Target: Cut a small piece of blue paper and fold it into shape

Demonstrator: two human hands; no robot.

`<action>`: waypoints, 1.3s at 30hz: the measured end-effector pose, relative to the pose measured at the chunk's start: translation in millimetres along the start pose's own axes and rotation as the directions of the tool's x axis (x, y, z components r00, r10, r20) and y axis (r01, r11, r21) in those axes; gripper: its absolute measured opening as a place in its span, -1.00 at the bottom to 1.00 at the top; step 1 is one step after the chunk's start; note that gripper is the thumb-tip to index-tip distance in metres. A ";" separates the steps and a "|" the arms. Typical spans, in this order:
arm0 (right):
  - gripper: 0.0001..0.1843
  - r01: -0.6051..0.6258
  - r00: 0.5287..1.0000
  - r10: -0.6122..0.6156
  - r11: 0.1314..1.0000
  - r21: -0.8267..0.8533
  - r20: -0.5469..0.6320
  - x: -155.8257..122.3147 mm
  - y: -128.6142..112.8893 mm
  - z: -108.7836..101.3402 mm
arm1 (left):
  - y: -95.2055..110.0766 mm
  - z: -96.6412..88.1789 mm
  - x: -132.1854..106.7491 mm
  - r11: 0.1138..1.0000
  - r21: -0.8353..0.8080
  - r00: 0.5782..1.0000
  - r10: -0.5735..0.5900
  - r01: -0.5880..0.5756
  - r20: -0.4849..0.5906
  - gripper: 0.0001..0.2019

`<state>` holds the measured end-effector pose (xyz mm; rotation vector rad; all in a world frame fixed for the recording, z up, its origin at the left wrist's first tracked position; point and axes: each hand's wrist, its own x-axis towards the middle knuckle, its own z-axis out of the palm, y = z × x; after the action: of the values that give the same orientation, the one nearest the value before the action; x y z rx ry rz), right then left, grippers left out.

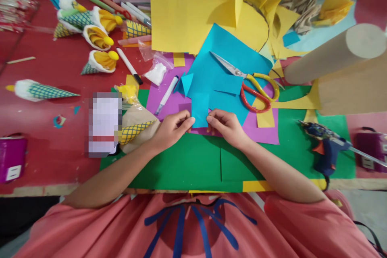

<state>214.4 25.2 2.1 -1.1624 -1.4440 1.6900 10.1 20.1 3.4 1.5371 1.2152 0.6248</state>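
Note:
My left hand [173, 128] and my right hand [225, 125] both pinch the lower edge of a small turquoise paper strip [200, 109], holding it against the purple paper [169, 98]. The strip lies below a large turquoise sheet [223, 64]. Both hands have their fingers pressed together on the strip's bottom corners. A green sheet [196, 161] lies under my wrists. Yellow-and-red-handled scissors [252, 84] rest on the turquoise sheet just beyond my right hand.
A blue glue gun [328, 149] lies at the right. White markers [166, 94] lie near the purple sheet. Paper cones with yellow and white tops [96, 38] sit at the back left. Yellow sheets [187, 12] and a cardboard tube [335, 52] are behind.

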 end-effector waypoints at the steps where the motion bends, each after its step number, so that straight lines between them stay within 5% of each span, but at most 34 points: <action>1: -0.62 0.001 1.000 -0.001 1.000 0.003 -0.010 0.1 -0.2 0.0 | -0.5 -0.2 -0.2 1.000 0.003 1.000 0.002 -0.002 0.005 -0.68; 14: -0.66 0.029 1.000 -0.029 0.999 -0.016 -0.001 0.0 1.4 -0.6 | 0.5 -1.8 -0.3 1.000 -0.013 0.999 0.000 0.000 0.040 -0.69; 21: -0.71 0.053 0.995 -0.043 0.993 -0.110 0.088 -0.9 2.5 -1.7 | -2.2 -0.8 0.9 0.988 -0.157 1.000 0.003 -0.007 -0.025 -0.72; 28: -0.73 0.116 0.986 -0.085 0.970 -0.215 0.147 -1.4 1.1 -2.3 | -1.3 -0.7 2.2 0.987 -0.157 0.997 0.010 -0.022 -0.075 -0.76; 35: -0.78 0.251 0.951 -0.177 0.921 -0.299 0.254 -1.5 0.2 -1.8 | -1.5 -1.0 4.3 0.982 -0.170 0.970 0.044 -0.086 -0.239 -0.73; 39: -0.79 0.293 0.937 -0.206 0.903 -0.314 0.283 -1.8 0.5 -1.1 | -0.3 -1.2 3.4 0.985 -0.150 0.974 0.055 -0.089 -0.222 -0.70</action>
<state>216.2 24.0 2.0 -0.9115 -2.0238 1.4674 10.1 23.7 2.8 1.4106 1.2431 0.9360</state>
